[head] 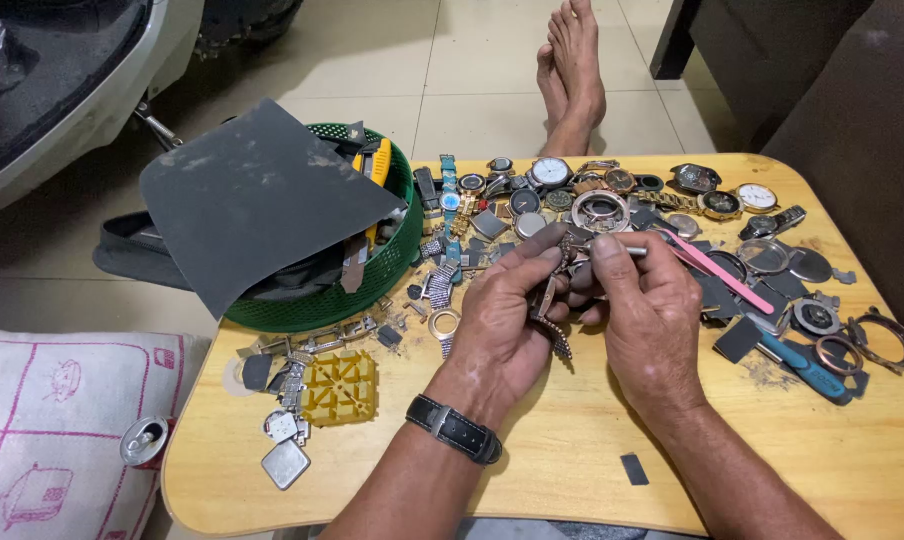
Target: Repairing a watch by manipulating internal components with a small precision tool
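We hold a metal watch band over the middle of the low wooden table, our left hand curled shut around it. Our right hand pinches a thin metal tool against the band's top. Loose watches crowd the far edge, a green basket overhangs the left side, and bare wood lies open toward us.

Basket left of watches (both on table).
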